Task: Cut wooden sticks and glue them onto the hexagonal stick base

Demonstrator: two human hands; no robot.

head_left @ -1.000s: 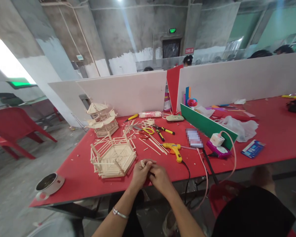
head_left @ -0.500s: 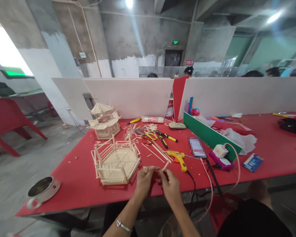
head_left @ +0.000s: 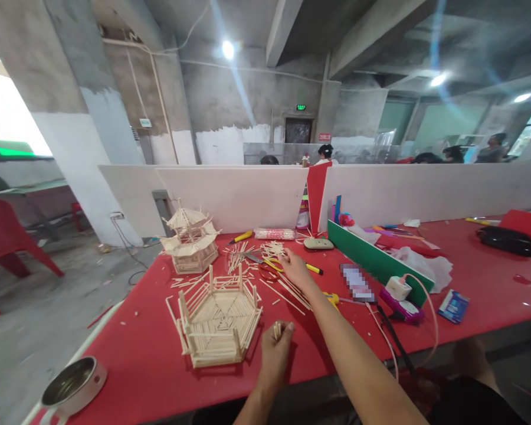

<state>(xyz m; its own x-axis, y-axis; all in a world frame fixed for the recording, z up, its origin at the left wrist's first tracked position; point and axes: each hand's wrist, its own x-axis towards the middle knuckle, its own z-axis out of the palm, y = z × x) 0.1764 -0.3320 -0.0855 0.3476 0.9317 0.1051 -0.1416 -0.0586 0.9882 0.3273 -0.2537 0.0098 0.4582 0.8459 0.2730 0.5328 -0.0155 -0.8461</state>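
My left hand [head_left: 277,349] is closed around a few short wooden sticks [head_left: 277,330], their ends poking out above the fingers, low over the red table. Farther out, my right hand [head_left: 295,270] reaches over the tools with fingers stretched out, nothing visible in them. Under and beside it lie pliers with black-and-yellow handles [head_left: 314,269], partly hidden by the hand, and scissors [head_left: 271,270]. Left of my left hand stands a hexagonal stick frame [head_left: 223,321] with posts and rails. Behind that is a small pagoda model [head_left: 189,239] of sticks.
Loose sticks [head_left: 239,255] lie around the tools. A yellow glue gun [head_left: 331,299] is partly behind my right forearm. A phone [head_left: 357,283], a purple power socket [head_left: 402,307] and cables lie to the right, by a green board [head_left: 376,257]. A mug [head_left: 73,386] stands front left.
My right hand has left my left hand and moved forward to the pliers and scissors. My left hand has moved slightly toward me, still holding sticks. The view has tilted up.
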